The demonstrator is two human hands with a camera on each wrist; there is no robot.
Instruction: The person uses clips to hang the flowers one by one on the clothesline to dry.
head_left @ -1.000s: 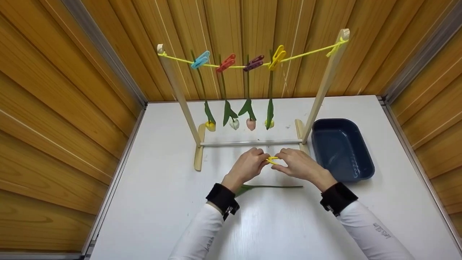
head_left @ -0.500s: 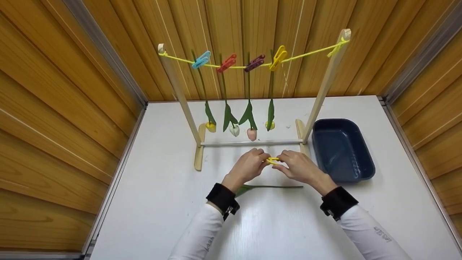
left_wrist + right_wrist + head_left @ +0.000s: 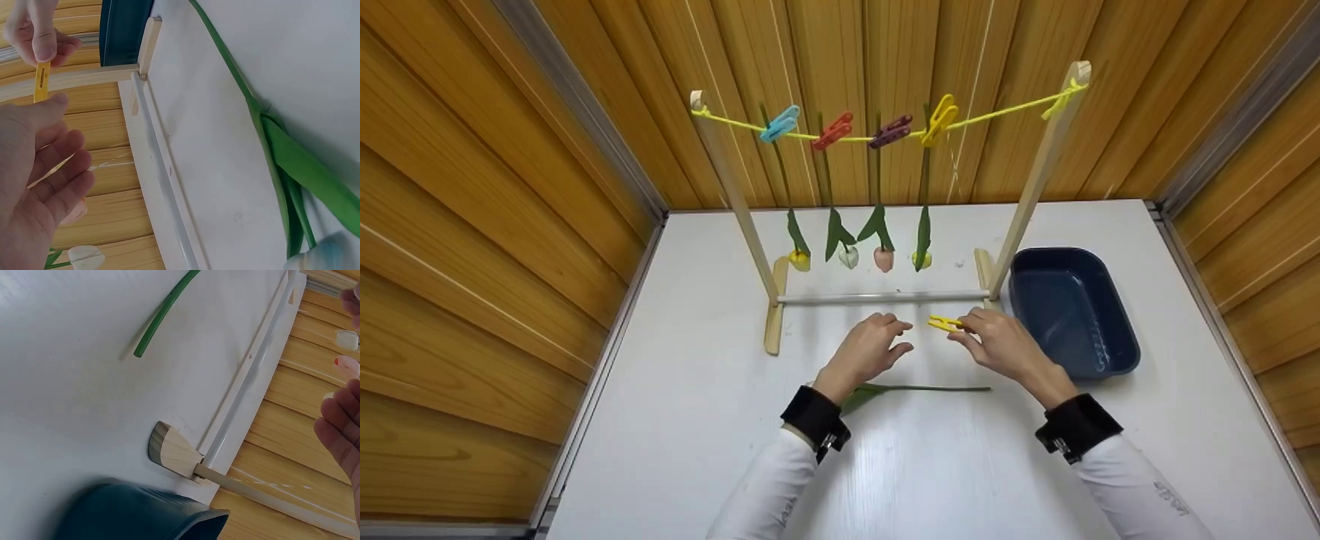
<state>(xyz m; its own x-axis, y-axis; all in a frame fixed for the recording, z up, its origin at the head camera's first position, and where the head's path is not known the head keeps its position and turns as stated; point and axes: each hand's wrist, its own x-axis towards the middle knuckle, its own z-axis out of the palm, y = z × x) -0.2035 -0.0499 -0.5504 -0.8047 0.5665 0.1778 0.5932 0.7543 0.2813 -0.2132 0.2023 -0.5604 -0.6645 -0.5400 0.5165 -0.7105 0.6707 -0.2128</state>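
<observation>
My right hand (image 3: 1003,346) pinches a yellow clothespin (image 3: 943,323) between thumb and fingers, its free end pointing left. To its left, my left hand (image 3: 861,356) holds nothing, thumb and fingers spread apart; a small gap separates its fingertips from the clothespin in the head view. On the table below lies a tulip with a green stem (image 3: 934,388). The head view hides its bloom behind my left arm, while the left wrist view shows its broad leaves (image 3: 306,169) and pale bluish bloom (image 3: 318,259).
A yellow cord (image 3: 1005,110) runs between two wooden posts (image 3: 1039,172). Blue (image 3: 780,124), red (image 3: 832,131), purple (image 3: 891,131) and yellow clothespins (image 3: 940,120) hold tulips upside down on it. A white rod (image 3: 877,298) joins the stand's feet. At right stands a dark blue basin (image 3: 1072,307).
Both hands were on the yellow clothespin; the left hand has let go and its fingers have spread. My right hand has drawn slightly right with the clothespin. The hanging pink tulip swung a little.
</observation>
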